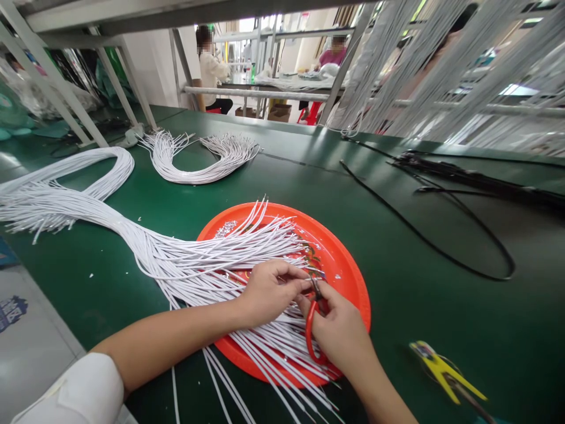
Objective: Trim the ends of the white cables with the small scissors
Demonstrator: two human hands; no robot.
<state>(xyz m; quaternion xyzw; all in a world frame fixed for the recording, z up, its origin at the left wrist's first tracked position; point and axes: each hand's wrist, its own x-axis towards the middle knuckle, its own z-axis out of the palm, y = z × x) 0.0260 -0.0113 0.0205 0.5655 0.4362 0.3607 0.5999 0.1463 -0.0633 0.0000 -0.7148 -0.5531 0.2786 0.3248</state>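
My left hand (271, 291) pinches the end of one white cable over the tray. Red-handled scissors (311, 333) are gripped in my right hand (342, 327), their small dark blades meeting the cable end at my left fingertips. Below both hands lies a round red tray (353, 277) with a printed pattern. A thick bundle of white cables (212, 253) runs in from the left and fans out across the tray, some ends hanging past its near rim. Small silvery scraps (226, 229) are heaped at the tray's far left.
On the green table (410, 247) a curved bundle of white cables (194, 168) lies behind the tray. Black cables (477, 176) stretch along the right. Yellow-handled pliers (445, 371) rest at front right. White cables hang from a rack (406, 65). Two people sit beyond.
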